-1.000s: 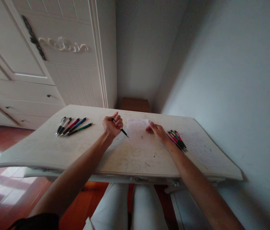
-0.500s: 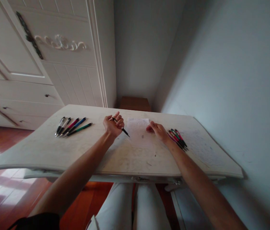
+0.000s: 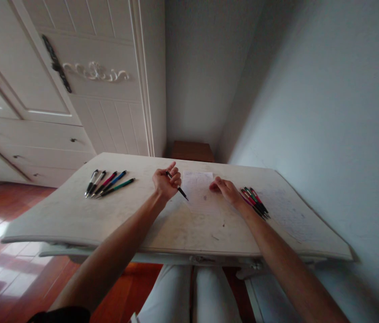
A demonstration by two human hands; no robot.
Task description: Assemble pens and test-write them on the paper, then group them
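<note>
White paint, scuffed and stained, and that's the desk (image 3: 176, 231) running right across the scene. Out over the middle of it goes the left hand (image 3: 166, 183), palm turned up, fingers curled firmly round a black pen (image 3: 182, 193). The pen slants down to the right, its tip by the left edge of a sheet (image 3: 198, 190); whether tip and paper touch, I can't tell. And here on the other side is the right hand (image 3: 225, 190), at the sheet's right edge, fingers bent and thumb close against them. Anything pinched in there? Can't tell from this angle.

Over on the left, five pens (image 3: 106, 182) lie fanned out: two whitish, then pink, blue and green, their tips drawn together at the near end. Just beyond the right wrist, a tighter bunch (image 3: 258, 199) with red and green barrels, dark ends towards the person. Next to that bunch, further right, a second sheet (image 3: 290, 215) covered in faint marks. Behind it all, a pale cabinet (image 3: 111, 116) at left, a brown box (image 3: 192, 151) past the far edge, and a bluish wall (image 3: 327, 112) at right.
</note>
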